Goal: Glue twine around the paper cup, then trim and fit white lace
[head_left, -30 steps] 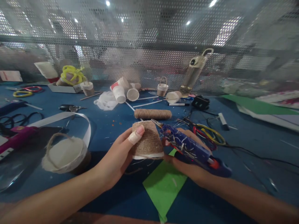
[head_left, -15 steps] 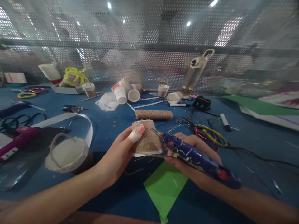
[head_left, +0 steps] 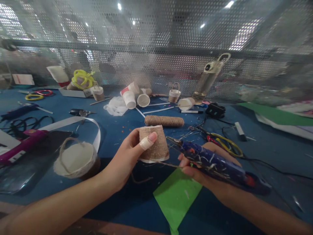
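My left hand (head_left: pixel 132 153) is closed around a paper cup (head_left: pixel 157 143) wrapped in brown twine, its white rim facing down. The thumb, with a bandage on it, presses the cup's side. In my right hand (head_left: pixel 215 163) lies a blue hot glue gun (head_left: pixel 215 160) covered in glue strings, its metal nozzle just right of the cup and apart from it. A loose strand of twine (head_left: pixel 168 164) runs from the cup's lower edge to my right fingertips, which pinch it. Behind the cup a spool of twine (head_left: pixel 164 121) lies on its side.
A small basket with a twine handle (head_left: pixel 75 160) stands at left beside a magenta glue gun (head_left: pixel 23 145). Green paper (head_left: pixel 178 192) lies below my hands. Scissors (head_left: pixel 228 145) and a black cord are at right. Paper cups (head_left: pixel 129 98) and a tilted bottle (head_left: pixel 210 76) are behind.
The glue gun's nozzle has moved off the cup's side to the right. My right hand has drawn away a little, with the twine stretched between. The whole view has shifted slightly.
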Tool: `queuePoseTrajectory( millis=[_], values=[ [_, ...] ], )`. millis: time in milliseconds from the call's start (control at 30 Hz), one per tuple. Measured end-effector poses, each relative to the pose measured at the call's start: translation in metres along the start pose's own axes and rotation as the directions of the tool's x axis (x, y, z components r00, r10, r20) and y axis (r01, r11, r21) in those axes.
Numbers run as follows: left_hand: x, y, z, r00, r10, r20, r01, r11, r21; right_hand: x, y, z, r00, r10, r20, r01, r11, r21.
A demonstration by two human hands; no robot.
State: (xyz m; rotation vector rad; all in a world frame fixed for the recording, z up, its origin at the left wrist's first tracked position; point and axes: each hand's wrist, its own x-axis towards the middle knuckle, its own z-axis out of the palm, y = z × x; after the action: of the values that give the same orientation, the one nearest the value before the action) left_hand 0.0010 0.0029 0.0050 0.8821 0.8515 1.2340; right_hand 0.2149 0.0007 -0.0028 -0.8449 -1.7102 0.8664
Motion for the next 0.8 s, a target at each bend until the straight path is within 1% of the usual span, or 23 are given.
queuePoseTrajectory(
  millis=[67,200,333,400,500,667,800],
  values=[
    [0.001,-0.001,-0.001,1.000,0.018,0.001,-0.018,0.999,0.033,-0.001,-0.001,-0.001,0.999,0.042,-0.006,-0.042,0.999,-0.007],
    [0.001,-0.002,-0.002,0.998,0.057,-0.003,-0.057,0.994,0.098,0.000,-0.001,-0.007,0.998,0.067,-0.016,-0.068,0.996,-0.050],
    [0.001,-0.002,-0.002,0.999,0.035,-0.019,-0.032,0.991,0.132,0.005,0.008,-0.016,0.996,0.076,0.049,-0.066,0.982,-0.175],
    [0.000,-0.001,-0.002,0.999,0.026,-0.020,-0.023,0.989,0.144,0.007,0.013,-0.018,0.992,0.094,0.078,-0.076,0.976,-0.203],
    [-0.001,0.000,-0.001,1.000,0.019,-0.006,-0.018,0.990,0.138,0.010,0.017,-0.018,0.988,0.127,0.083,-0.110,0.977,-0.183],
    [-0.002,0.000,-0.001,1.000,0.026,-0.006,-0.025,0.993,0.115,0.012,0.012,-0.013,0.991,0.116,0.063,-0.103,0.977,-0.188],
    [-0.001,-0.001,-0.001,1.000,0.020,-0.014,-0.019,0.997,0.081,0.012,0.010,-0.013,0.989,0.139,0.051,-0.128,0.976,-0.178]
  ],
)
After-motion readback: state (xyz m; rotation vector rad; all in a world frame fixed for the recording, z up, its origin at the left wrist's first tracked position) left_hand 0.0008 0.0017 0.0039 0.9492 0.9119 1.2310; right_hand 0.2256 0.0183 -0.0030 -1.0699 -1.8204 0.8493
